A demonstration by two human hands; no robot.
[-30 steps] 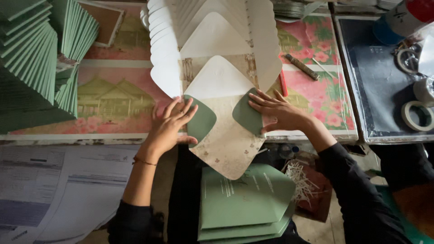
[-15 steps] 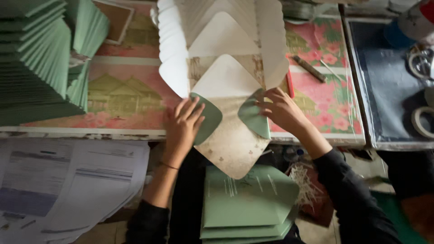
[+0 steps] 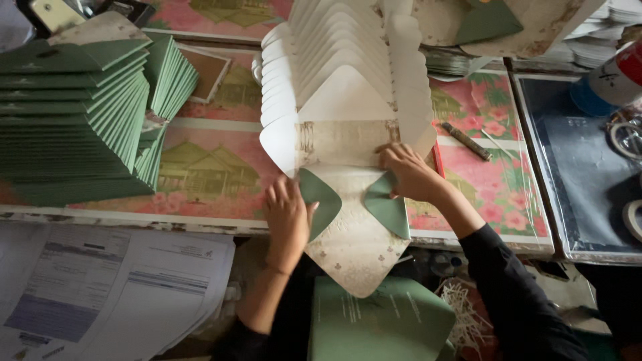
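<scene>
Left hand (image 3: pixel 287 215) and right hand (image 3: pixel 406 171) press flat, fingers open, on the green side flaps of an unfolded cream paper envelope (image 3: pixel 351 230). It looks light, thin and easily creased, best held by its flap edges.

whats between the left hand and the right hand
In the head view, the patterned envelope blank with its two folded-in green flaps lies between left hand and right hand.

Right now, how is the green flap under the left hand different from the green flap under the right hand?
The left hand lies along the edge of its rounded green paper flap, leaving most of it showing; the right hand presses the top of its green paper flap. The left flap looks broader. Both fold inward over the patterned cream envelope.
</scene>
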